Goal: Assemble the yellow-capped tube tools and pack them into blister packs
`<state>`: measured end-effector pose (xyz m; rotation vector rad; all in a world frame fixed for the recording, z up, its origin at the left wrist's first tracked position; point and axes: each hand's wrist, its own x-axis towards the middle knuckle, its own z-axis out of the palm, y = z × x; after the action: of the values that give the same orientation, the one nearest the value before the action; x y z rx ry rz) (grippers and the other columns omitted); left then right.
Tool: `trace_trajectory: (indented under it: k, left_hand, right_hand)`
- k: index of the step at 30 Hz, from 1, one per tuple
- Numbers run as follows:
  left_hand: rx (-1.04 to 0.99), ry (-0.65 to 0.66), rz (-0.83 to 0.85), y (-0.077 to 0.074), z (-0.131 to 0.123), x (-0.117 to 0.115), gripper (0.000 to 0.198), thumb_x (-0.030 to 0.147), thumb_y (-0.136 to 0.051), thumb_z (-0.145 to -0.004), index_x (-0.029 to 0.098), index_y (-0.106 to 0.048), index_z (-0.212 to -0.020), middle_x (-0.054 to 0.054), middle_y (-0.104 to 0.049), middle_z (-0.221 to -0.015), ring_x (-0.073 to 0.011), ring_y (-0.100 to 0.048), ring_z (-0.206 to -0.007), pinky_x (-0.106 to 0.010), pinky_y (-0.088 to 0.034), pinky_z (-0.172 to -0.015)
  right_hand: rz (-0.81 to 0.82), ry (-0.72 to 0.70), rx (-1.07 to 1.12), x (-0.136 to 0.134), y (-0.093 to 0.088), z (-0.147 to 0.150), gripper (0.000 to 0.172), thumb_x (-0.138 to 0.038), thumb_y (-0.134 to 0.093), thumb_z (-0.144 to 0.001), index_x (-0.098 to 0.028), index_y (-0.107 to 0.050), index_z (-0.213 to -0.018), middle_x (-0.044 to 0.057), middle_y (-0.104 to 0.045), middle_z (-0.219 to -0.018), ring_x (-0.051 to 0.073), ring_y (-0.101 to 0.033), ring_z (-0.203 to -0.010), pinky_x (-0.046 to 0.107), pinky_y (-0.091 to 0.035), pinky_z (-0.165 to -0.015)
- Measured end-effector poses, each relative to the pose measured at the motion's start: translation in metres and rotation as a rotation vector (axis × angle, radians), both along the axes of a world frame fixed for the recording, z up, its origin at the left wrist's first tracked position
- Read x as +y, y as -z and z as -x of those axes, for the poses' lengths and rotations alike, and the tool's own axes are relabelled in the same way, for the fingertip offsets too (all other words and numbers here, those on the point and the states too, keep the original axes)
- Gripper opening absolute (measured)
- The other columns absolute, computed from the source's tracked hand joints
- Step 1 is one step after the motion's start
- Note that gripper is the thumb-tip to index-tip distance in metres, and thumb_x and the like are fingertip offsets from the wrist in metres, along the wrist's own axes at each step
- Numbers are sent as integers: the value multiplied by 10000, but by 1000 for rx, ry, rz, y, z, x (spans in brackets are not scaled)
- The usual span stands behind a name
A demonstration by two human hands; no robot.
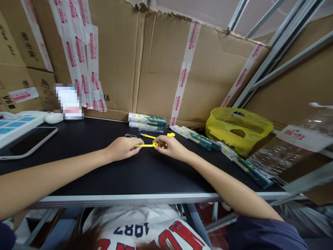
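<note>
Both hands are pinched round a slim yellow rod (147,146) held level just above the black table. My left hand (122,148) is closed on its left end, and my right hand (169,146) grips the ringed right end, its curled fingers partly hiding it. Just beyond lies a second yellow stick (147,135) with a dark, narrow tip. A small yellow looped piece (171,134) shows behind my right hand. Near my left knuckles sits a thin metal wire piece (130,135). A clear plastic tube or sleeve (150,130) rests behind the stick.
Green-and-white printed boxes (147,120) are stacked at the back; more boxes (196,137) lie to the right. A yellow plastic bag (234,132) and a large clear bottle (283,149) stand right. At left are a phone (28,140) and white power strip (15,125). Cardboard (161,69) walls the back.
</note>
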<state>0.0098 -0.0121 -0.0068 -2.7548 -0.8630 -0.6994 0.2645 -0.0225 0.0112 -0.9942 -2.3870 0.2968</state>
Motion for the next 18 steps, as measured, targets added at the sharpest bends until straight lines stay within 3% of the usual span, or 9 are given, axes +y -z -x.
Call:
trace_trajectory:
  k: [5, 11, 18]
  left_hand:
    - [-30, 3, 14, -1, 0, -1, 267, 321, -399, -949, 206, -621, -1046, -6, -713, -964, -144, -661, -791, -228, -419, -657]
    - [-39, 28, 40, 0, 0, -1, 269, 323, -406, -952, 208, -620, -1069, -1, -716, -967, -142, -665, -806, -220, -424, -665]
    - [-70, 5, 72, -2, -1, -3, 265, 334, -413, -952, 218, -623, -1063, 5, -712, -937, -130, -651, -747, -212, -402, -617]
  right_hand:
    - [158, -72, 224, -1, 0, 1, 211, -256, -603, -836, -160, -564, -1020, 7, -605, -792, 110, -550, -655, 231, -432, -592]
    - [305, -170, 271, -6, -1, 3, 252, -311, -585, -873, -168, -519, -1070, 61, -692, -897, 143, -646, -798, 263, -486, -691]
    - [349, -193, 294, -6, 0, 2, 245, -310, -584, -883, -174, -491, -1065, 81, -702, -920, 138, -643, -787, 266, -501, -691]
